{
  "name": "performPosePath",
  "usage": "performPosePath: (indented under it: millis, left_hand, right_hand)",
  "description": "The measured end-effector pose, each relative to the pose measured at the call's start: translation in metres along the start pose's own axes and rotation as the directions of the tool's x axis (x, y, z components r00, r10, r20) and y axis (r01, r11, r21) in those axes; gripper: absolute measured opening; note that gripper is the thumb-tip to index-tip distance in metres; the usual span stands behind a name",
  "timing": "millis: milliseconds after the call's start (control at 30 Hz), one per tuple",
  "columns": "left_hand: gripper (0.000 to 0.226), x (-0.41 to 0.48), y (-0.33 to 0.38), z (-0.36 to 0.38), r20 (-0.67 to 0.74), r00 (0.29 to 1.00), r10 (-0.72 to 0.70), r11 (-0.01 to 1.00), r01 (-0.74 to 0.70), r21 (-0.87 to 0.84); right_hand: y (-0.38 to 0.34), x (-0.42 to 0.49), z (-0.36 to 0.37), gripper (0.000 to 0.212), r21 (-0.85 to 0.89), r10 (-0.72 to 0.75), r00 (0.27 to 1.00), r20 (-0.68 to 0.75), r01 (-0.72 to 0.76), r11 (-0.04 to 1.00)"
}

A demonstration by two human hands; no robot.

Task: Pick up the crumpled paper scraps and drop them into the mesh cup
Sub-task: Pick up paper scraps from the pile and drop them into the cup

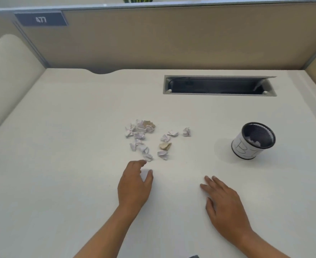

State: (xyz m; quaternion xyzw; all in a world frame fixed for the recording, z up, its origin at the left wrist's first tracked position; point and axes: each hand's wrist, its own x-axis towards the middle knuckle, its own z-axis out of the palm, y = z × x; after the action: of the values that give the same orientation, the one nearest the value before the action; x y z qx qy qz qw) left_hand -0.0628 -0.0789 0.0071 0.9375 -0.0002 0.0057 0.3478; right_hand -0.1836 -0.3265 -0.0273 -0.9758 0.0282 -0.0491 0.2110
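Scraps (148, 138) lie in a loose scatter at the middle of the desk (60, 146), most of them white, two tan; the thicker clump sits toward the far left of the scatter and a few singles trail off toward the right edge. The scatter has no clear long axis, and the crumpled bits point no particular way. The cup (253, 140) stands upright near the right edge, mouth up, well apart from the paper, with a little white paper already showing inside.

The left hand (135, 185) hovers just beside the nearest scrap (147, 157), thumb and forefinger spread in a half-open pinch with nothing clearly held; a pale blur between them may only be desk. The right hand (222, 202) lies flat, fingers loosely spread, holding nothing.

By the look of it this is the reach for another pick, with most of the job left. The next move calls for a light pinch on that near scrap without nudging its neighbours, then a carry across toward the right edge and a release straight above the mouth.
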Motion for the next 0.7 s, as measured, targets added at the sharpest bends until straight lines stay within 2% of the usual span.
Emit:
performPosePath:
  millis: [233, 400, 467, 533, 700]
  left_hand:
    - [0.046, 0.041, -0.002, 0.005, 0.254, 0.964, 0.074, 0.974, -0.124, 0.187]
    - [0.018, 0.050, -0.009, 0.004, 0.276, 0.957, 0.085, 0.976, -0.136, 0.172]
    - [0.019, 0.049, -0.012, -0.001, 0.286, 0.953, 0.103, 0.971, -0.158, 0.179]
    - [0.023, 0.045, -0.014, -0.006, 0.281, 0.952, 0.121, 0.967, -0.177, 0.183]
    - [0.023, 0.029, -0.023, -0.020, 0.304, 0.945, 0.120, 0.966, -0.182, 0.183]
  right_hand:
    - [-0.006, -0.001, -0.001, 0.043, -0.015, 0.057, 0.998, 0.024, -0.056, 0.998]
    - [-0.014, 0.008, 0.002, 0.033, 0.055, 0.150, 0.988, -0.034, -0.148, 0.987]
    - [-0.023, 0.021, 0.001, 0.037, 0.091, 0.178, 0.982, -0.061, -0.172, 0.981]
    - [-0.034, 0.039, -0.001, 0.032, 0.131, 0.174, 0.981, -0.089, -0.162, 0.978]
    - [-0.070, 0.095, 0.001, 0.022, 0.163, 0.083, 0.990, -0.111, -0.064, 0.985]
